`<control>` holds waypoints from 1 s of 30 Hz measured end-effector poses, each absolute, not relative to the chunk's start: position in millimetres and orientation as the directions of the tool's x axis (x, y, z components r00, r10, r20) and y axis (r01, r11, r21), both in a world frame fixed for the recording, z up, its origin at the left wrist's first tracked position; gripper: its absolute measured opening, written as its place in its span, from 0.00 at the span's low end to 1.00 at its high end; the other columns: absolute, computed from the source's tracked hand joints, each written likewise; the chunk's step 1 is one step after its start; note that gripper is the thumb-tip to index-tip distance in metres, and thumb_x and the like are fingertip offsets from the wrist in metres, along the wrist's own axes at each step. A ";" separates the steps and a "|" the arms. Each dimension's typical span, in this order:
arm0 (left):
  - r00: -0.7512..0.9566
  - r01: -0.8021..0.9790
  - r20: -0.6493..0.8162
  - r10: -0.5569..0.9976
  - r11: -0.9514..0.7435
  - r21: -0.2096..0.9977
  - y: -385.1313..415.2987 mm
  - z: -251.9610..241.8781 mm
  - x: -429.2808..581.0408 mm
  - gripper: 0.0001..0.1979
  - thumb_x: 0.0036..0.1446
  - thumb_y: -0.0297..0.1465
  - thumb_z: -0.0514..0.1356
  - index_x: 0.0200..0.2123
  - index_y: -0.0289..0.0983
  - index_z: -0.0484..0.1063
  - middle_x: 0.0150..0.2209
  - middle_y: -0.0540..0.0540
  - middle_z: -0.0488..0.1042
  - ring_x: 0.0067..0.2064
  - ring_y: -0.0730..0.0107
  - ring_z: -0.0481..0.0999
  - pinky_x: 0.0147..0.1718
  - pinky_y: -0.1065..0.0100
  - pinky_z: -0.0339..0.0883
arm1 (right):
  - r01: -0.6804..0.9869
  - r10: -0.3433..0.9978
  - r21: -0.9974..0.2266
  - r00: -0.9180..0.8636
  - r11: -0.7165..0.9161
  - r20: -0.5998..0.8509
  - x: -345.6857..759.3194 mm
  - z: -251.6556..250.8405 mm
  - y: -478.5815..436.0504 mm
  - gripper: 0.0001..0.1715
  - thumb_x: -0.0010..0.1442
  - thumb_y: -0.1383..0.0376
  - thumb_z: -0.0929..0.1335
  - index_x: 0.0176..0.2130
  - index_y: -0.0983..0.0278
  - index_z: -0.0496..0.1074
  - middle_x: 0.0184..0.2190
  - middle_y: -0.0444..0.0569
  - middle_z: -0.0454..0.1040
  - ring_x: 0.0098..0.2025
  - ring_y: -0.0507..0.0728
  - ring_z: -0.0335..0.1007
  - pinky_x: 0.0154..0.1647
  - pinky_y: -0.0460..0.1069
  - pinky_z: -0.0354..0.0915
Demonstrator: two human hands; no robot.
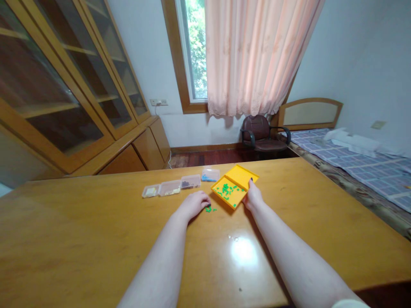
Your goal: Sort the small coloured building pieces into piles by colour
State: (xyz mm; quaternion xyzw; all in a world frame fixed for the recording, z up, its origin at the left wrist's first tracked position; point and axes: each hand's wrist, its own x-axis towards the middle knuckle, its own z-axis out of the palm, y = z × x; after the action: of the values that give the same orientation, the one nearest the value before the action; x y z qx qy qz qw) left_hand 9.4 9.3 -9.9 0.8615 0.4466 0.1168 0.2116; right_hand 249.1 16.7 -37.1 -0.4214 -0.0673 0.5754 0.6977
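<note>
My right hand (254, 196) grips the right edge of an open yellow plastic box (240, 177), which is tilted slightly above the table. Many small green pieces (225, 188) lie scattered inside its near half; the lid half is folded back behind. Just left of the box, my left hand (194, 205) rests low over the table with its fingers curled together. Its fingertips touch a little heap of loose green pieces (208, 209) on the wood. Whether a piece is pinched between them is hidden.
Small transparent trays stand in a row beyond my left hand: one with blue pieces (210, 175), one with dark pieces (190, 182), and two with pale pieces (170, 188). The wooden table (96, 239) reaches towards a brown chair (261, 132). A bed (353, 158) adjoins its right side.
</note>
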 end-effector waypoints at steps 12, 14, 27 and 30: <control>0.552 0.705 0.040 0.833 -0.493 0.510 12.3 -10.9 -0.8 0.06 0.54 0.28 0.58 0.35 0.39 0.75 0.38 0.47 0.75 0.41 0.67 0.72 0.42 0.68 0.64 | -0.742 0.854 -0.670 0.338 -0.018 -0.397 249.0 -35.9 16.2 0.14 0.63 0.60 0.62 0.43 0.64 0.71 0.33 0.49 0.80 0.34 0.58 0.78 0.39 0.56 0.73; 0.565 0.706 0.017 0.825 -0.494 0.508 11.0 -10.3 -0.1 0.06 0.53 0.27 0.59 0.35 0.39 0.75 0.38 0.48 0.75 0.41 0.67 0.72 0.42 0.68 0.64 | -0.744 0.858 -0.668 0.333 -0.016 -0.391 248.9 -35.7 16.0 0.14 0.63 0.60 0.62 0.42 0.64 0.71 0.33 0.49 0.80 0.34 0.58 0.78 0.40 0.56 0.73; 0.474 0.755 0.019 0.880 -0.418 0.505 9.2 -11.0 8.2 0.04 0.55 0.29 0.57 0.31 0.38 0.73 0.34 0.47 0.75 0.36 0.66 0.72 0.37 0.67 0.64 | -0.745 0.871 -0.667 0.319 -0.015 -0.375 251.2 -39.5 17.4 0.13 0.63 0.59 0.62 0.42 0.64 0.71 0.32 0.49 0.80 0.34 0.58 0.78 0.40 0.56 0.73; 0.403 0.722 0.191 0.895 -0.439 0.535 9.4 -5.6 10.3 0.06 0.56 0.27 0.55 0.33 0.37 0.72 0.36 0.47 0.74 0.39 0.66 0.72 0.40 0.66 0.65 | -0.739 0.865 -0.673 0.330 -0.011 -0.376 247.3 -37.8 15.1 0.13 0.63 0.59 0.62 0.41 0.64 0.71 0.33 0.49 0.80 0.34 0.57 0.78 0.39 0.55 0.73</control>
State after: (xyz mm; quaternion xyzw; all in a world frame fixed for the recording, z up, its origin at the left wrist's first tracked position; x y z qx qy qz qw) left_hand 10.3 9.4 -5.6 0.8162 0.4953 0.2309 0.1875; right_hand 247.3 15.1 -37.8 -0.4197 -0.0752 0.5737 0.6993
